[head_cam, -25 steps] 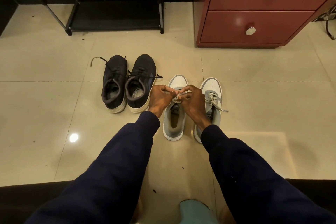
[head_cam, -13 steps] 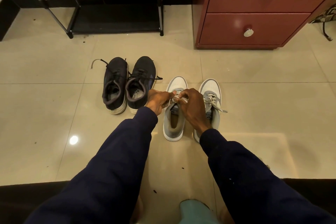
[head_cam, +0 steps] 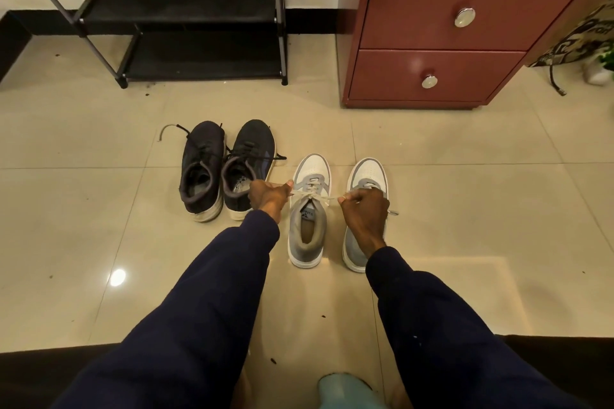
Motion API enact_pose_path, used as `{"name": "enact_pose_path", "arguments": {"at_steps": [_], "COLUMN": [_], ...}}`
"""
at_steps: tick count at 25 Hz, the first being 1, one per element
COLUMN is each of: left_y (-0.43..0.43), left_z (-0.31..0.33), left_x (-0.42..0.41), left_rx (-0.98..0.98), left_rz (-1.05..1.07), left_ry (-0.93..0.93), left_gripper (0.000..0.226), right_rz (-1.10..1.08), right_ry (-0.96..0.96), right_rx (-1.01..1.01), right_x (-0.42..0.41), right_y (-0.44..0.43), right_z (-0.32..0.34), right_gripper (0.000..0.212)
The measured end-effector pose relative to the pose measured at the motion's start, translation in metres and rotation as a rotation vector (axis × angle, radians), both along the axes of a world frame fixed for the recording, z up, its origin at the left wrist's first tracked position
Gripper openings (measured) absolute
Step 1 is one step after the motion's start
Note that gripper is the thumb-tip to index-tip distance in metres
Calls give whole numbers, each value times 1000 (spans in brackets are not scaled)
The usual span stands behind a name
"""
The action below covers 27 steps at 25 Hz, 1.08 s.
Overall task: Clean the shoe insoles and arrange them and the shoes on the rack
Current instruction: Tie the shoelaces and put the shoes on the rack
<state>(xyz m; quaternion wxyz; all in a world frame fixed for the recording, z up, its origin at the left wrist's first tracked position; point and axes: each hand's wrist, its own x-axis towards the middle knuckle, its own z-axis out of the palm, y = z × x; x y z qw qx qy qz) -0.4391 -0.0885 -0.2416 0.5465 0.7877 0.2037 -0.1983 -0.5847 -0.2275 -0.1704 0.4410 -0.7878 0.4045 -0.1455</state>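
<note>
Two grey-and-white sneakers stand side by side on the tiled floor: the left sneaker (head_cam: pixel 308 226) and the right sneaker (head_cam: pixel 365 176). My left hand (head_cam: pixel 267 197) pinches one end of the left sneaker's lace (head_cam: pixel 310 197), and my right hand (head_cam: pixel 363 209) pinches the other end. The lace is stretched out to both sides over the shoe's tongue. My right hand covers the middle of the right sneaker. A pair of black sneakers (head_cam: pixel 226 169) sits just left of them with loose laces. The black shoe rack (head_cam: pixel 186 26) stands against the far wall.
A red two-drawer cabinet (head_cam: pixel 442 39) stands at the far right, with a patterned bag (head_cam: pixel 578 36) and a cable beside it. Small dark crumbs dot the floor. A teal object (head_cam: pixel 345 390) lies at the bottom edge between my arms.
My hands were together over the left grey sneaker's knot; they have now pulled apart sideways, drawing the lace ends out. The view has also shifted slightly.
</note>
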Motion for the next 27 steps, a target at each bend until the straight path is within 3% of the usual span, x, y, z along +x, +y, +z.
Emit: {"name": "enact_pose_path", "arguments": {"at_steps": [4,6,8,11,13,17,19,23,27], "left_y": [-1,2,12,25,24,22,25,24,13], "left_z": [8,26,44,66,72,61,53,48,49], "left_x": [-3,-11,-22,-51,-71,-102,-113,-123,-126], "left_rx": [90,125,173,300,471,881,968,961,872], "left_rz": [-76,-201,-462,-867,-1049,-1311,-1344,-1321,-1260], "left_ry": [-54,-232,-514,-771,-846,-791,-717,-623,-592], "left_gripper": [33,30,29,31,47,76,71,47,27], "right_rz": [-183,-35,172,311,422,643,679,614,607], "right_ry": [70,54,109,392,569,791,787,703,690], "right_rx": [336,209,0,-245,-300,-413,-525,-588,-672], "right_x": [2,-1,-11,-28,-34,-51,-65,-83,-79], "right_y": [-3,-7,-16,-30,-32,-23,-15,-2,6], "right_z": [4,5,12,22,26,14,3,-6,-5], "right_gripper": [11,8,11,33,46,72,63,34,20]}}
